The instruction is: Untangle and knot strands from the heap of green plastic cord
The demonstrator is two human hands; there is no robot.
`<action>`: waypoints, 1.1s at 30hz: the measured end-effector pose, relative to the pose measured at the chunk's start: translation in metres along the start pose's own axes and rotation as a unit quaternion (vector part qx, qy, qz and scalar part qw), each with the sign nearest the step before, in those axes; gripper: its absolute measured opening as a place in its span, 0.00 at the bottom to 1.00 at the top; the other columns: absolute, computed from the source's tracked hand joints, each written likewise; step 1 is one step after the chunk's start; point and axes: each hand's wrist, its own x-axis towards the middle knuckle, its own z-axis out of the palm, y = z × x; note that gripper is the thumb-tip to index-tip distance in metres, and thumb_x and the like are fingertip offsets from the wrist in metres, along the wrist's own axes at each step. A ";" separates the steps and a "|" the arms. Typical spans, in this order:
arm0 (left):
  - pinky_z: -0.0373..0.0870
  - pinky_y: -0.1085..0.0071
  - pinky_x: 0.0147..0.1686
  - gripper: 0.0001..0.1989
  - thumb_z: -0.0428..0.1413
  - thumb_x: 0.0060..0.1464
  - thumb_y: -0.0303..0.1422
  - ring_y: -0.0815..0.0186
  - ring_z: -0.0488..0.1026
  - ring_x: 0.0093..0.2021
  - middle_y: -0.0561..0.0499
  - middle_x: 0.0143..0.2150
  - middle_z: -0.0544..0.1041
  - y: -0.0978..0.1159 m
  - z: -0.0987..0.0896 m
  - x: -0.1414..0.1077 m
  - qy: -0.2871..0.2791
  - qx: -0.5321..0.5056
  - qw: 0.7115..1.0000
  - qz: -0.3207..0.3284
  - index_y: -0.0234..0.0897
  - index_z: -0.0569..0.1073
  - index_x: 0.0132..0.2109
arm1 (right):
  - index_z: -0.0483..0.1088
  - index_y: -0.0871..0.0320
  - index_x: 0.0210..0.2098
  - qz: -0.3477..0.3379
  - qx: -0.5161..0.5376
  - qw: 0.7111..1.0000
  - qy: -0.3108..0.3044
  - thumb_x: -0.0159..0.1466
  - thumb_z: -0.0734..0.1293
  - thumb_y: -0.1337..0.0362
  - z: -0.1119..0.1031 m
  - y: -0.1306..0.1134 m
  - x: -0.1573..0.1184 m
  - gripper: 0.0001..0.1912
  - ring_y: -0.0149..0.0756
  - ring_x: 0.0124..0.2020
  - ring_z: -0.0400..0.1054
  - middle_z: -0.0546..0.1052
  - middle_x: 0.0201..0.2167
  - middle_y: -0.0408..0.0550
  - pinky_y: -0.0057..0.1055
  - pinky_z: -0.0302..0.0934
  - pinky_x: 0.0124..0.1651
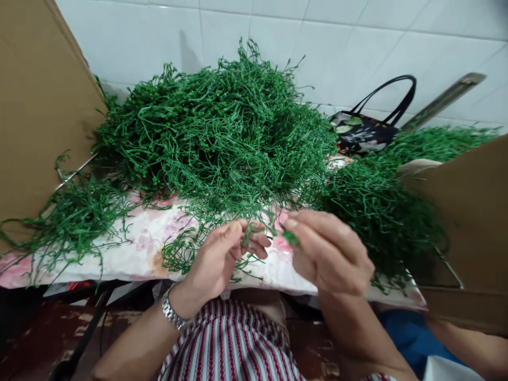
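Note:
A big heap of thin green plastic stems [222,127] lies across the back of the table. My left hand [222,254], with a metal watch on its wrist, is over the table's front edge, thumb and fingers curled round a thin green stem. To its right, my right hand [333,251] pinches a small green piece [291,237] between thumb and fingertips. Some loose stems [180,254] lie on the flowered cloth just left of my left hand. The right hand is slightly blurred.
A smaller pile of stems [85,211] is at the left by a cardboard sheet [35,116]. At the right are another pile [369,206], a black flowered bag [363,132] and a second cardboard sheet [472,222]. Another person's arm [472,344] shows at the lower right.

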 end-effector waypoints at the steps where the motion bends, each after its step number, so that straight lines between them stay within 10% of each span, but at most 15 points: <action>1: 0.71 0.72 0.35 0.17 0.47 0.59 0.40 0.68 0.74 0.32 0.46 0.33 0.77 0.001 0.000 0.005 0.015 -0.038 0.999 -0.011 0.32 0.73 0.39 | 0.72 0.60 0.39 -0.015 0.005 0.998 -0.057 0.57 0.66 0.73 -0.004 -0.007 -0.002 0.10 0.36 0.37 0.72 0.76 0.36 0.52 0.32 0.69 0.37; 7: 0.68 0.74 0.34 0.06 0.59 0.49 0.31 0.72 0.71 0.28 0.52 0.28 0.76 -0.001 -0.005 0.011 0.079 -0.012 0.997 -0.018 0.33 0.73 0.34 | 0.74 0.63 0.38 -0.147 0.032 0.962 -0.226 0.63 0.58 0.69 -0.022 -0.035 -0.024 0.14 0.34 0.29 0.70 0.78 0.36 0.51 0.32 0.67 0.27; 13: 0.62 0.75 0.29 0.07 0.58 0.50 0.34 0.72 0.65 0.26 0.54 0.24 0.70 -0.027 -0.003 -0.001 0.042 0.156 0.987 -0.013 0.34 0.73 0.30 | 0.71 0.66 0.42 -0.051 0.081 0.935 -0.342 0.64 0.57 0.69 -0.025 -0.055 -0.052 0.14 0.33 0.29 0.71 0.77 0.36 0.53 0.31 0.65 0.27; 19: 0.59 0.75 0.25 0.08 0.53 0.55 0.35 0.72 0.63 0.25 0.55 0.24 0.68 -0.039 -0.007 -0.015 0.007 0.343 0.939 0.013 0.36 0.73 0.33 | 0.71 0.61 0.41 0.047 0.152 0.940 -0.303 0.61 0.61 0.50 -0.050 -0.061 -0.059 0.21 0.34 0.32 0.72 0.77 0.42 0.52 0.32 0.67 0.30; 24: 0.66 0.67 0.44 0.07 0.53 0.55 0.33 0.62 0.72 0.39 0.50 0.29 0.74 -0.036 -0.011 -0.022 -0.017 0.410 0.910 0.062 0.37 0.73 0.32 | 0.71 0.57 0.41 0.181 0.120 0.964 -0.154 0.59 0.65 0.67 -0.072 -0.044 -0.052 0.11 0.33 0.34 0.72 0.77 0.35 0.49 0.31 0.67 0.34; 28: 0.59 0.60 0.56 0.06 0.53 0.55 0.31 0.62 0.73 0.41 0.51 0.29 0.75 -0.040 -0.012 -0.024 -0.060 0.413 0.907 0.064 0.38 0.73 0.31 | 0.70 0.56 0.44 0.150 0.028 0.966 -0.208 0.55 0.69 0.66 -0.056 -0.029 -0.055 0.15 0.41 0.46 0.68 0.73 0.47 0.53 0.41 0.64 0.46; 33: 0.67 0.66 0.47 0.06 0.52 0.56 0.30 0.63 0.71 0.43 0.47 0.38 0.75 -0.041 -0.009 -0.025 -0.069 0.417 0.900 0.101 0.37 0.73 0.34 | 0.70 0.55 0.40 0.137 0.061 0.960 -0.236 0.58 0.66 0.67 -0.041 -0.024 -0.065 0.10 0.37 0.43 0.67 0.75 0.43 0.49 0.40 0.62 0.47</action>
